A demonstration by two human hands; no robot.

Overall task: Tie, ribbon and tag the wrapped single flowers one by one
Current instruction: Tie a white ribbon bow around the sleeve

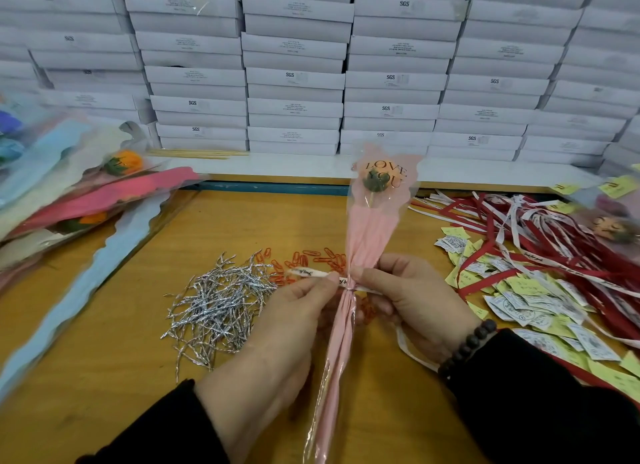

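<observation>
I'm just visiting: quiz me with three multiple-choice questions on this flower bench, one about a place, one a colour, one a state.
1. Where does the pile of silver twist ties lie?
A. left of the held flower
B. on the white boxes
C. right of the tags

2. What colour is the held flower's wrapper?
A. blue
B. pink
C. yellow

3. What is the left hand doing?
A. resting flat
B. pinching a white ribbon
C. lifting a box

Answers: 1 A, ties lie on the table left of the wrapper; 2 B, its paper is pink; 3 B, fingers pinch the ribbon at the gathered neck.

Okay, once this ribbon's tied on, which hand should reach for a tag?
Probably the right hand: the paper tags lie just beside it, while the left hand sits nearer the silver twist ties.
</observation>
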